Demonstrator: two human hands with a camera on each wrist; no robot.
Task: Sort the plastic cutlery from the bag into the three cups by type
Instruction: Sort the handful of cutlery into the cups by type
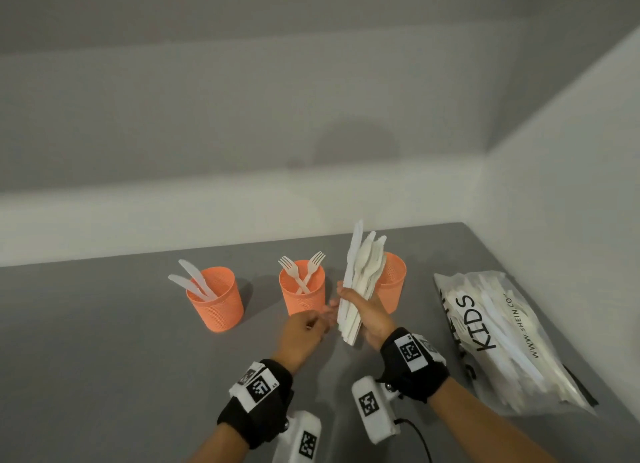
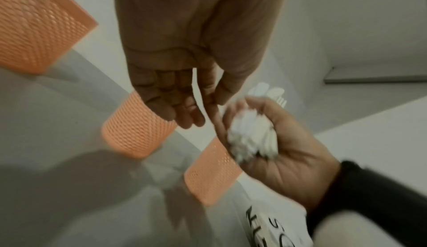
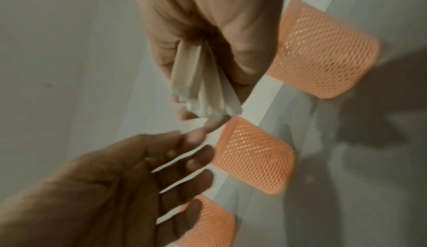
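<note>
Soft, dim, even light fills the head view, which is fairly sharp; faint shadows fall to the right of the cups (image 1: 215,298) on the grey surface (image 1: 104,341). Wall lines bend toward the edges. Both wrist views are blurred, grainy and warm-tinted.

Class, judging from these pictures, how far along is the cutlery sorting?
Done: two white plastic knives stand in the left orange mesh cup, two forks in the middle cup. In hand: the right hand grips a mixed bundle; the empty left hand reaches toward it. Left: the bundle and the printed bag, holding more.
</note>
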